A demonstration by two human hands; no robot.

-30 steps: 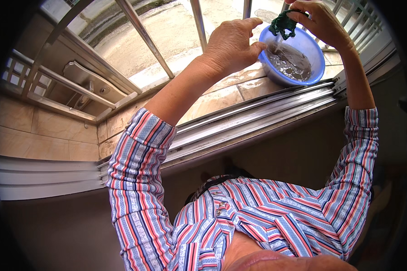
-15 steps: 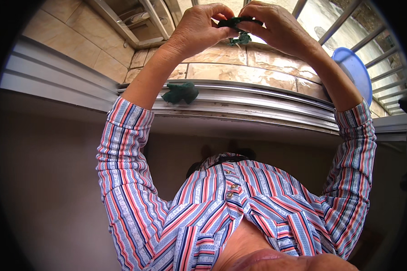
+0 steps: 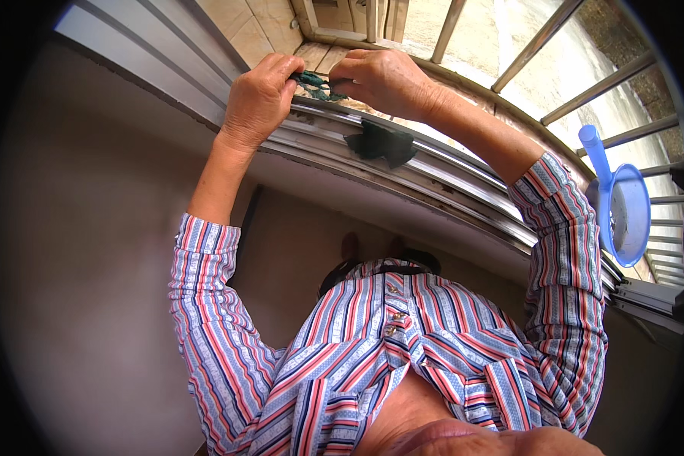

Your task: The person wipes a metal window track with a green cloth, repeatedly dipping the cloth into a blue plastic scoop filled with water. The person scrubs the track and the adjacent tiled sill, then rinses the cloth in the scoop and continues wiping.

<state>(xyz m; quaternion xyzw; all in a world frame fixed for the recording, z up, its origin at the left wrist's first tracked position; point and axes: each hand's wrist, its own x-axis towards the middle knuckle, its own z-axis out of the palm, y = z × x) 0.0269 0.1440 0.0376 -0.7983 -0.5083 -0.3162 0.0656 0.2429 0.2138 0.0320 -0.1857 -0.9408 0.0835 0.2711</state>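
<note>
A ragged dark green piece of thin, net-like material (image 3: 317, 87) stretches between my two hands over the sliding-window track (image 3: 463, 180). One end is pinched in the fingertips of my left hand (image 3: 257, 104), and the other in those of my right hand (image 3: 391, 85). Whether it is cloth or scouring pad, I cannot tell. A second dark green piece (image 3: 382, 144) lies crumpled across the metal rails of the track, below my right hand and touched by neither hand.
A blue plastic dipper (image 3: 629, 216) with its handle pointing up is at the right, against the metal bars (image 3: 558, 91). Wet-looking tiles lie beyond the track. The grey window frame (image 3: 148, 57) slants across the upper left.
The view has turned, and both hands now appear lower and further left, nearer the track. The green piece is stretched wider between them. The dipper shows more fully.
</note>
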